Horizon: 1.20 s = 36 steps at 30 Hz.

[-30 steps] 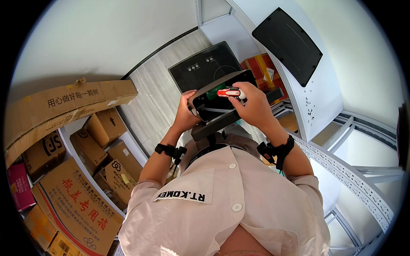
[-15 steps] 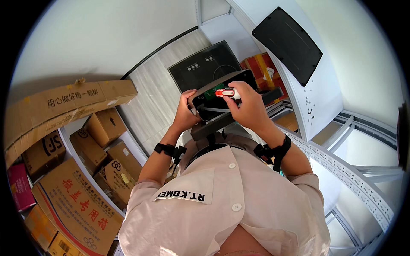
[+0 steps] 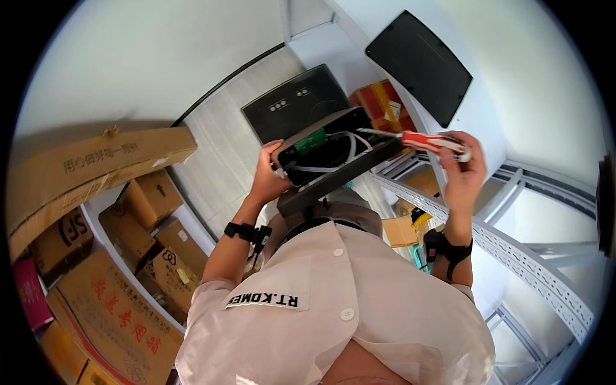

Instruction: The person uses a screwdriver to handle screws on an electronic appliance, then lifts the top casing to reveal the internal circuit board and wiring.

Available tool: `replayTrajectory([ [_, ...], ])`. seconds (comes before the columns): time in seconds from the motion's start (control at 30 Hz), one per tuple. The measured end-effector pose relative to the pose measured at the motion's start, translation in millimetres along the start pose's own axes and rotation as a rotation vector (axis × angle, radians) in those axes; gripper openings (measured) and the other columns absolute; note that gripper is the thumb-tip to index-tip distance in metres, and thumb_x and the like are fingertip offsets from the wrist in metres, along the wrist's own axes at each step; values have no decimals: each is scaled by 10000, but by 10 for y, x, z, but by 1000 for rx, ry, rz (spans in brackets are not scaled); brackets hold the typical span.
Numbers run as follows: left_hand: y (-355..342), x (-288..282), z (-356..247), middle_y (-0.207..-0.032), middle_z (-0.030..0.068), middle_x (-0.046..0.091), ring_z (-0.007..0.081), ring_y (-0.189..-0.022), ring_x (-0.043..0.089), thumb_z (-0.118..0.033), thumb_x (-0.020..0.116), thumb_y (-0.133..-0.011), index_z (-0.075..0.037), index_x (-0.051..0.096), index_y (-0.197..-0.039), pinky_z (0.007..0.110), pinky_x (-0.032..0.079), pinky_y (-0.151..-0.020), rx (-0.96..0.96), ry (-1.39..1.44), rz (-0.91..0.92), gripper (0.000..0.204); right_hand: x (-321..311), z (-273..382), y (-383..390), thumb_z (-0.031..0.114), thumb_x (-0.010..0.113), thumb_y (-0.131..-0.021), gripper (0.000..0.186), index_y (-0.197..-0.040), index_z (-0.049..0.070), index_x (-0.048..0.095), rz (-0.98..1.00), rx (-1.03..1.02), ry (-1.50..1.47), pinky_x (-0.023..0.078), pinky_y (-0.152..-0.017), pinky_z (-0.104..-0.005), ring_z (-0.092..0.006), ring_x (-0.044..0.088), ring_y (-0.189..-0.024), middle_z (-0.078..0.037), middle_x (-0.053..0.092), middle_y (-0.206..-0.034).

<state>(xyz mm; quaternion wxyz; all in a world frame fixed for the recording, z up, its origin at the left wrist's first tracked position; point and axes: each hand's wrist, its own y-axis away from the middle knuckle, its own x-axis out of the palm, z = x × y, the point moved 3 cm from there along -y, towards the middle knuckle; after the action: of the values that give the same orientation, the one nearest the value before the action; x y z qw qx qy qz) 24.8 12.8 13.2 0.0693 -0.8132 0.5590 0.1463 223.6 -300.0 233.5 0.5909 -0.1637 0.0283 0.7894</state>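
A dark open housing is held tilted in front of my body. Around its left end my left hand is closed, with some fingers hidden behind it. Inside the housing are a green circuit board and white flat cables. To the right of the housing, my right hand grips a screwdriver by its red and white handle. The metal shaft points left, its tip over the housing's right part; whether it touches anything I cannot tell.
A black panel lies on the white surface at the upper right. Beyond the housing are a black cooktop and a red box. Cardboard boxes fill the left side; perforated metal shelf rails run along the right.
My right hand has moved right, out from over the housing, bringing the screwdriver along and exposing its shaft. My left hand keeps its hold on the housing. The view has shifted slightly.
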Motion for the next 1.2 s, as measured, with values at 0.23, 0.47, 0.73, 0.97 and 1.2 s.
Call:
replayTrajectory([
  [0.23,-38,62,39,-1502,125,448,287,-1375,507,-40,964,-596,-102,409,-1407,424,526,-1066,21,6,-8,984,-1930,-960,-215,72,674,-937,253,-1172,3,611,-654,159,-253,434,-540,-246,-122,551,-605,-88,692,-869],
  [0.47,-21,51,65,-1516,120,421,250,-1339,523,-49,986,-593,-91,386,-1425,391,532,-1028,13,-64,-8,1027,-2697,-2271,-267,220,559,-963,176,-859,83,595,-969,619,-402,347,-423,-260,-138,423,-480,-66,597,-690],
  [0.73,-32,34,36,-1496,162,444,270,-1359,513,-57,968,-629,-48,389,-1428,388,441,-1142,-9,-108,-6,987,-2670,-2802,-207,212,556,-923,167,-889,51,585,-1016,850,-377,294,-407,-270,-130,393,-458,-131,607,-687],
  [0.97,-77,76,444,-1430,186,494,305,-1343,514,-75,909,-706,2,431,-1452,406,404,-1147,14,-33,44,889,-2902,-3264,-113,203,615,-897,184,-828,34,638,-1045,706,-66,386,-414,-334,-150,501,-488,-37,559,-646],
  [1.2,-103,31,362,-1376,200,514,306,-1281,543,-79,868,-752,43,424,-1421,419,415,-1101,9,-8,68,812,-2600,-2900,-171,299,662,-876,420,-1164,-7,661,-966,853,750,524,-965,-478,-425,659,-1095,-261,678,-1153],
])
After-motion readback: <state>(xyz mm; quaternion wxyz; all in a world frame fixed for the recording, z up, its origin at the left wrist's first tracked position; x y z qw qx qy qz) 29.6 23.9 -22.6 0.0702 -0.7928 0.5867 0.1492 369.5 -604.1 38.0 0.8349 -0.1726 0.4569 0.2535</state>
